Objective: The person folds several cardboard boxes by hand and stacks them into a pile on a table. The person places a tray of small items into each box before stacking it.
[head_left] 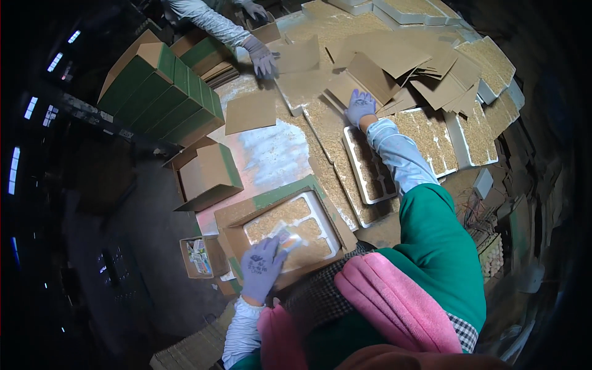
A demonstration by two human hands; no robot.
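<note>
My left hand (pixel 261 266), in a pale purple glove, pinches a small transparent packet (pixel 285 237) with coloured print. It is over a white foam tray (pixel 330 233) filled with tan grain-like material, which sits inside an open cardboard box (pixel 233 242). My right hand (pixel 361 108), gloved alike, reaches far out and grips the near edge of a folded brown cardboard sheet (pixel 372 79) on a loose pile. Its fingertips lie against the cardboard; the thumb is hidden. Below that forearm stands another foam tray (pixel 356 161) with dark compartments.
Green-and-brown boxes (pixel 161 92) are stacked at the left, near an open box (pixel 208 172). A small box of packets (pixel 199 258) stands beside my left hand. Grain-filled trays (pixel 488 61) line the right. Across the table, another person's gloved hand (pixel 261 57) touches the surface near cardboard.
</note>
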